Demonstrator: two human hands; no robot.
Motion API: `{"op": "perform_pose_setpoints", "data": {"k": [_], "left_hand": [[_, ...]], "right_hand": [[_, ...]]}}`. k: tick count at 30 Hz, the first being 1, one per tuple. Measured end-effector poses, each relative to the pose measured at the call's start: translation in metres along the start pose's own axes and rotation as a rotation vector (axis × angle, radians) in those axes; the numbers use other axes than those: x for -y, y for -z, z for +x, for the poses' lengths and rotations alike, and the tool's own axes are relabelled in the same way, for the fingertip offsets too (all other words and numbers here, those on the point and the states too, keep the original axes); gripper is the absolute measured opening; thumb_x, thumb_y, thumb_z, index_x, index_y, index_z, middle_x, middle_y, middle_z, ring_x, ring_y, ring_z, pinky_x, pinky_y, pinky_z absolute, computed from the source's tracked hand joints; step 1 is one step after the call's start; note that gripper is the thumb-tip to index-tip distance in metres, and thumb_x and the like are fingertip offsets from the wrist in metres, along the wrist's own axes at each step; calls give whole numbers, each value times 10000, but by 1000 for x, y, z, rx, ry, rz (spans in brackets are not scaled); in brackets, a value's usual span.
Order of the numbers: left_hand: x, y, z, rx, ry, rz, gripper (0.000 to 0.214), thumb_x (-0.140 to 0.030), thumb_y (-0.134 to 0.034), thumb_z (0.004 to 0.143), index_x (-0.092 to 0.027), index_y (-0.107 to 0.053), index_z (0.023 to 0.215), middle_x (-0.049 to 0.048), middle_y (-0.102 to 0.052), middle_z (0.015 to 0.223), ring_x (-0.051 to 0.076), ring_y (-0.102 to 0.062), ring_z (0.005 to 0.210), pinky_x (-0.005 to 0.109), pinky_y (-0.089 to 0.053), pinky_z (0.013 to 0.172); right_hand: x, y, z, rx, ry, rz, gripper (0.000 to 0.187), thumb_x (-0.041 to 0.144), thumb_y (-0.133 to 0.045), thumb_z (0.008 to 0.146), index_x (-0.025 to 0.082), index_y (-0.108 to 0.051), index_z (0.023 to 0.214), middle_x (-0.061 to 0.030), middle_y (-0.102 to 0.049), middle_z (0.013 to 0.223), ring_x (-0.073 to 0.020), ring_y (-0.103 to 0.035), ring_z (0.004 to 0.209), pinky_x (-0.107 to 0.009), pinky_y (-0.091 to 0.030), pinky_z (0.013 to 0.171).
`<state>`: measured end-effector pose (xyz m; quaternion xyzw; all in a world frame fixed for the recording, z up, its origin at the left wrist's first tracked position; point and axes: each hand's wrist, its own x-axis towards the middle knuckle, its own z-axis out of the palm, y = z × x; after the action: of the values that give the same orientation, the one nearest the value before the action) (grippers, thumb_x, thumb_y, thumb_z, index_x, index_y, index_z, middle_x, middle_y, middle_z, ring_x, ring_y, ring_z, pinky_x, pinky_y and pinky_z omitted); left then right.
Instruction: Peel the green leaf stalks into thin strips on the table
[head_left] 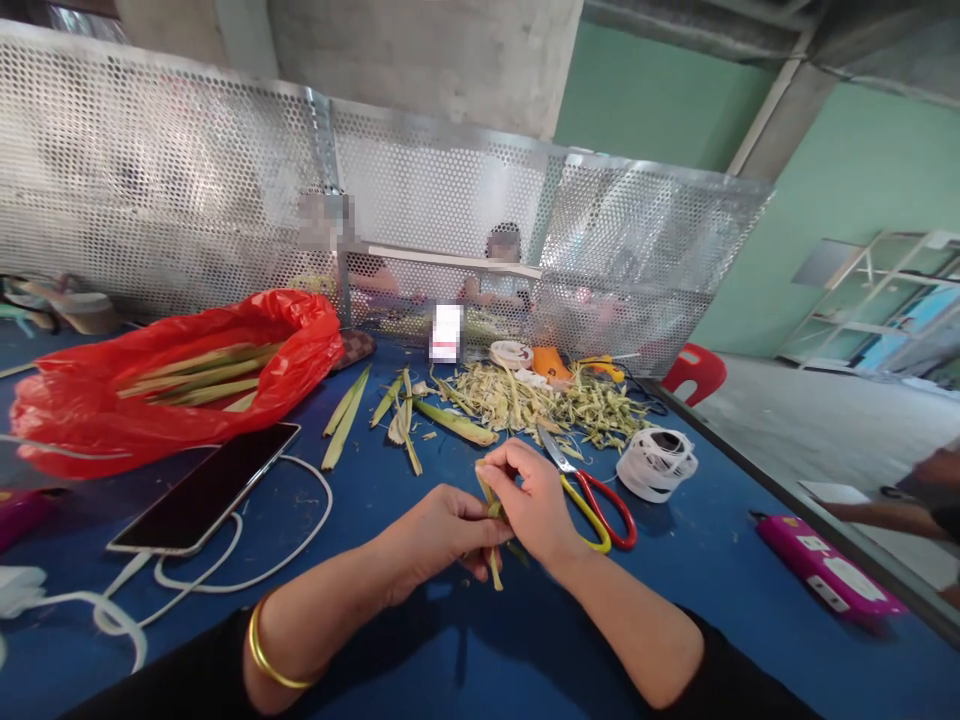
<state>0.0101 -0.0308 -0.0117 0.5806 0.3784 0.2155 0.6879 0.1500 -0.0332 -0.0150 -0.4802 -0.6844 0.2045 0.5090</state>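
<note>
Both my hands meet over the blue table around a narrow strip of dried leaf (495, 570), whose lower end sticks out below the fingers. My left hand (450, 520) pinches it from the left, thumb against fingers. Just above, my right hand (529, 495) grips its upper part between thumb and fingertips. The fingers hide most of the strip, so its folds cannot be made out. Right of my right hand lie scissors (592, 495) with one red and one yellow handle. Beyond the hands are loose long leaves (457, 422) and a heap of small folded leaf pieces (510, 395).
A red plastic bag (180, 335) of long leaves stands at the left, near a phone (210, 490) on a white cable (322, 520). A white ribbon roll (656, 465) and a magenta device (829, 570) are at the right. A perforated metal screen (442, 190) closes the back; people sit behind it.
</note>
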Motion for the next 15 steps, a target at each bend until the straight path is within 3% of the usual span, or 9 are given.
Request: {"op": "perform_pose_setpoints", "data": {"k": [3, 6, 9, 11, 15], "left_hand": [[1, 3, 3, -73, 27, -88, 267, -394, -722, 611, -130, -684, 615, 27, -638, 551, 104, -540, 476, 241, -458, 568], [0, 10, 5, -143, 16, -147, 280, -378, -719, 623, -123, -712, 738, 35, -658, 603, 97, -546, 503, 235, -457, 590], [0, 16, 7, -198, -13, -139, 270, -389, -715, 629, -126, -698, 688, 31, -654, 606, 91, -540, 500, 233, -455, 588], [0, 17, 9, -198, -6, -115, 274, -396, -718, 621, -126, -687, 657, 30, -652, 588, 96, -542, 487, 244, -455, 578], [0, 16, 10, -149, -34, -73, 277, -395, -725, 616, -122, -686, 639, 27, -642, 548, 105, -552, 478, 244, -442, 560]], "right_hand": [[-2, 4, 4, 7, -74, 102, 131, 284, -561, 808, 187, -601, 730, -4, -567, 740, -135, -511, 668, -249, -424, 645], [-5, 10, 9, -51, -267, 224, 238, 409, -602, 771, 185, -633, 844, -1, -583, 726, -141, -519, 657, -254, -427, 620], [-8, 12, 10, 74, -421, 335, 282, 453, -641, 727, 174, -613, 704, 25, -550, 601, -118, -470, 559, -246, -389, 560], [-10, 10, 8, 131, -429, 378, 280, 416, -662, 714, 173, -567, 612, 41, -524, 546, -107, -443, 522, -242, -366, 541], [-13, 1, 3, -37, -377, 374, 283, 333, -648, 729, 179, -502, 542, 63, -445, 488, -97, -401, 498, -235, -341, 526]]}}
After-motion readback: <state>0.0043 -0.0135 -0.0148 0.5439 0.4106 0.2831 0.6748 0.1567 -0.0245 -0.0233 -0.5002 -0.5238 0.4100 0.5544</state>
